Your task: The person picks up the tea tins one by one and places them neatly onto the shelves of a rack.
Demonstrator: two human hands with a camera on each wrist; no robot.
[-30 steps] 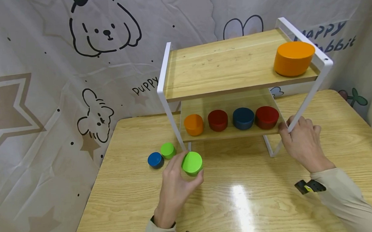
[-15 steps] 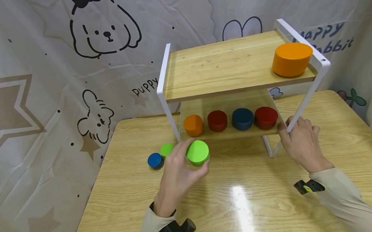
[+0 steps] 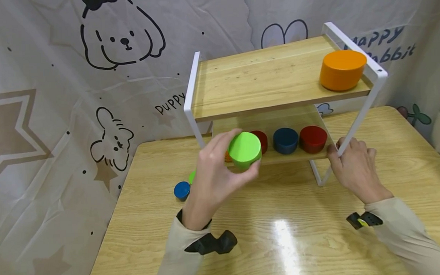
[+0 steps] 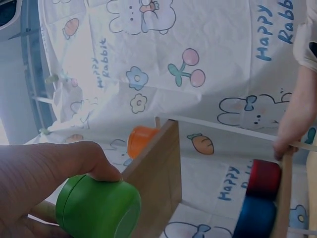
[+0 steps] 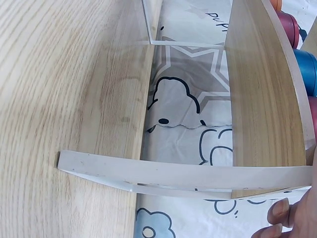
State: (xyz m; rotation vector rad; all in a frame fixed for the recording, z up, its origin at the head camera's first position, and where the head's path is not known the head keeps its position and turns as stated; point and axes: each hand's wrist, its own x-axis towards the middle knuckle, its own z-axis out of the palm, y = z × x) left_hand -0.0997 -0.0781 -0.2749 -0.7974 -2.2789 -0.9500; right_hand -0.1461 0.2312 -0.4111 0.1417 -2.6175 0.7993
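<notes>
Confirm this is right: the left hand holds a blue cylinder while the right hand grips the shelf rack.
Not blue: the head view shows the left hand holding a green cylinder. The right hand does grip the shelf rack.

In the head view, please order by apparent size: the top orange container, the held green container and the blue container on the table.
Top orange container
Held green container, perhaps enlarged by nearness
Blue container on the table
</notes>
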